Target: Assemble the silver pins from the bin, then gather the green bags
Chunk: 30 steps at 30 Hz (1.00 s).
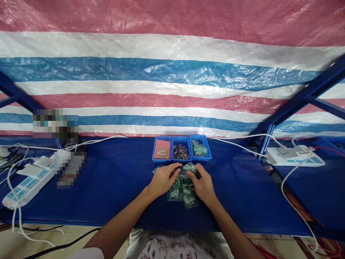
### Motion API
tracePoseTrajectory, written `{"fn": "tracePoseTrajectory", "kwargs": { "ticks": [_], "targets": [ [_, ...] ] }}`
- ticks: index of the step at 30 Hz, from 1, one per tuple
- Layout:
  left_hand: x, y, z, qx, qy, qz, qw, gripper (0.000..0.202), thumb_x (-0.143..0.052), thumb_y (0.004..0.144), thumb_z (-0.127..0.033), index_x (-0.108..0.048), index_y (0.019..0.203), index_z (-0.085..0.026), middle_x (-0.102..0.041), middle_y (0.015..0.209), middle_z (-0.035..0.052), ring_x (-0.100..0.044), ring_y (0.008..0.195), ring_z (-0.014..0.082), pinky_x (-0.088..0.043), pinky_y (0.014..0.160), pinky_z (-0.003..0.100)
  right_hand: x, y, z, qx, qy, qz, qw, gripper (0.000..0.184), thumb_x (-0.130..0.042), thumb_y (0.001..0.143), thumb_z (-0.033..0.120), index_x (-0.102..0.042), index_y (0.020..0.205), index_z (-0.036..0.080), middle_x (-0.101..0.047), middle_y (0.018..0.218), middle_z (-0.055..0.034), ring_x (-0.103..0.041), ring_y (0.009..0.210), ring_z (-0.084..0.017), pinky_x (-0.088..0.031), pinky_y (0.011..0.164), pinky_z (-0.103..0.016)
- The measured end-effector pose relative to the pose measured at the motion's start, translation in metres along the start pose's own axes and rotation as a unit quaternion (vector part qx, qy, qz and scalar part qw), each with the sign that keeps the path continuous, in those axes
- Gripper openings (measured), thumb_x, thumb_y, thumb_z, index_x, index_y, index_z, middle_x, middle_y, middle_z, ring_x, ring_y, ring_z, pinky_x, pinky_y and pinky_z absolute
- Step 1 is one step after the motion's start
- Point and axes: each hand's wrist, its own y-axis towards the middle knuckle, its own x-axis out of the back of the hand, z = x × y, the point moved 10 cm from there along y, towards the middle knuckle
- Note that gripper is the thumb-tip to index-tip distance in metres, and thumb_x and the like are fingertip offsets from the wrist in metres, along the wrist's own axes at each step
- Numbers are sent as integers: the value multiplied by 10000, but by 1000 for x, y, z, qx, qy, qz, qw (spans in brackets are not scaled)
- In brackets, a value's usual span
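My left hand (163, 178) and my right hand (202, 184) rest side by side on a pile of small clear green-tinted packets (183, 190) lying on the blue table (107, 187). Both hands have their fingers curled and pinched around a packet at the top of the pile (185, 169). Just behind the pile stand three small blue bins: the left bin (162, 149) holds a pinkish sheet, the middle bin (181, 151) holds several thin metal pins, the right bin (199, 148) holds green packets.
A white power strip (27, 183) with cables lies at the left, another white power strip (293, 156) at the right. A blurred object (68, 165) sits left of centre. A striped tarp (172, 72) hangs behind, and blue shelf struts (296, 100) cross at the right.
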Motion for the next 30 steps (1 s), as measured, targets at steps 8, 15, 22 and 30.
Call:
{"fn": "tracePoseTrajectory", "kwargs": {
  "ticks": [8,15,22,30],
  "targets": [
    [3,-1,-2,-15,15,-19,1000,317,-465,1125,-367,-682,1285,-200,-756,842,17,-683,664,144,-540,686,252,64,21,1,17,-23,-154,988,234,-657,1006,434,-668,1134,238,-709,1065,-67,-675,949,-258,-535,846,-376],
    [2,-1,-4,-28,27,-22,999,291,-472,1122,-346,-684,1260,-202,-781,901,26,-689,653,140,-562,726,266,89,65,4,77,-202,-90,972,215,-552,1035,333,-664,1188,235,-709,1065,-106,-597,960,-297,-496,846,-429],
    [2,-2,0,-31,29,-23,999,284,-474,1121,-329,-683,1265,-202,-782,922,35,-722,712,151,-576,741,266,56,63,2,135,-386,-48,911,223,-515,993,212,-709,1099,238,-700,1109,-127,-530,1061,-350,-418,856,-475],
    [-1,-1,-2,-33,23,-15,999,272,-481,1119,-308,-676,1273,-198,-787,936,37,-743,750,160,-580,768,277,44,47,26,172,-352,-72,917,230,-517,1032,214,-679,1194,233,-701,1189,-119,-585,1120,-324,-395,986,-477]
  ]
}}
